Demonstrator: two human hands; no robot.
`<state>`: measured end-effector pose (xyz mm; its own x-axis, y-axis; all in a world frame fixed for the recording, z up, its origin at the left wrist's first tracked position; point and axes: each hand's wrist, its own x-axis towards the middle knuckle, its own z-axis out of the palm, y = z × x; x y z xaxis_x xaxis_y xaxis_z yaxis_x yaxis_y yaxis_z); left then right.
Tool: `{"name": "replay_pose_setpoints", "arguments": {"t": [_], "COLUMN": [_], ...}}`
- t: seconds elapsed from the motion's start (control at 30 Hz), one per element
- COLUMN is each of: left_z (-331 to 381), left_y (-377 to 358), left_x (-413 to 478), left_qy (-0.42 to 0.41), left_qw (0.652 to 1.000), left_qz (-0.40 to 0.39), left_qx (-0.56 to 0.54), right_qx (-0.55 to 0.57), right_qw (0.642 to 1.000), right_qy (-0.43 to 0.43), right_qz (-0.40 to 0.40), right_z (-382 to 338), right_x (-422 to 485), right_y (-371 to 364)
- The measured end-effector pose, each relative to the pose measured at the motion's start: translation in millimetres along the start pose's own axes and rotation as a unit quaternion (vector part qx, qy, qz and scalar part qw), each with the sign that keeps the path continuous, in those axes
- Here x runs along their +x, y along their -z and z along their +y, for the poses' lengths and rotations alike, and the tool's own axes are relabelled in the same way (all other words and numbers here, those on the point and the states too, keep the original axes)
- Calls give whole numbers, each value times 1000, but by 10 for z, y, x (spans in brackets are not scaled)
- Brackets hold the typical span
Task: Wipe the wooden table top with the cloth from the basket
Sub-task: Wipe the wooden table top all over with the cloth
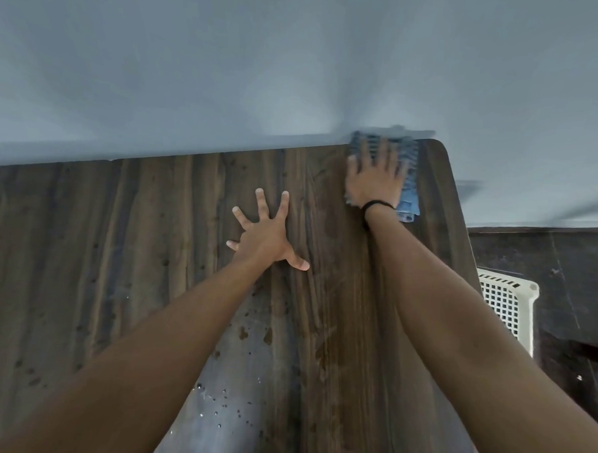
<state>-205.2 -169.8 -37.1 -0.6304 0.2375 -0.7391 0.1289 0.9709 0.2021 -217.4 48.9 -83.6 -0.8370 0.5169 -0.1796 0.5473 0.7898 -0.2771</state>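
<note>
The dark wooden table top [118, 252] fills most of the view and runs up to a pale wall. A blue cloth [407, 183] lies flat at the table's far right corner, blurred with motion. My right hand [373, 178] presses down on it with straight, spread fingers. My left hand [266, 235] rests flat on the bare wood near the middle, fingers spread wide. A white plastic basket [513, 304] stands on the floor past the table's right edge.
Wet drops and smears [248, 333] dot the wood between my forearms. The grey-blue wall [229, 69] borders the table's far edge. Dark floor [546, 254] lies to the right, beyond the rounded table corner.
</note>
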Motion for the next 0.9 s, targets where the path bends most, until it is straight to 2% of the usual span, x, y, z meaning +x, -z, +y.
{"name": "replay_pose_setpoints", "arguments": {"t": [0.07,0.1,0.13,0.23,0.27,0.33,0.4,0.43,0.53,0.57,0.67,0.7,0.73,0.8,0.83,0.87,0.9], "left_z": [22,33,29,-72,-113,-139,-136,-133,-162,-190,-447,-569,-688,-860,-906,-916,-907], "left_y": [-1,18,38,84,92,77,70,83,83,88,128,151,171,143,113,99,102], "left_x": [2,2,6,25,41,62,78,70,41,24,8,2,-14,-79,-96,-102,-108], "left_qy": [-10,-12,-14,-27,-31,-46,-46,-40,-49,-57,-52,-38,-18,6,3,-3,-7], "left_qw": [1000,1000,1000,998,997,995,995,996,997,996,997,997,997,998,998,997,997], "left_qz": [-5,-10,-14,-34,-41,-41,-36,-33,-13,-7,16,17,9,-11,-13,-12,-10], "left_qx": [3,3,6,46,59,83,87,80,63,61,58,64,68,66,68,71,73], "right_qx": [-34,-32,-23,17,16,-21,-40,-41,-6,-2,-45,-40,-31,16,25,13,-20], "right_qw": [988,982,985,999,999,996,976,972,997,998,970,964,971,997,999,999,993], "right_qy": [147,180,167,-32,-41,78,209,224,69,63,233,255,231,72,20,36,118], "right_qz": [-28,-39,-33,9,0,-22,-53,-54,-17,-20,-57,-58,-44,-12,-10,-16,-24], "right_z": [-116,-86,-50,-55,-152,-322,-280,-244,-266,-319,-258,-175,-129,-197,-319,-465,-570], "right_x": [-121,-109,-60,87,49,-141,-250,-193,-50,-87,-332,-338,-297,-196,-197,-232,-276], "right_y": [-102,-85,-44,1,-25,-134,-180,-157,-97,-106,-167,-152,-133,-129,-159,-204,-260]}}
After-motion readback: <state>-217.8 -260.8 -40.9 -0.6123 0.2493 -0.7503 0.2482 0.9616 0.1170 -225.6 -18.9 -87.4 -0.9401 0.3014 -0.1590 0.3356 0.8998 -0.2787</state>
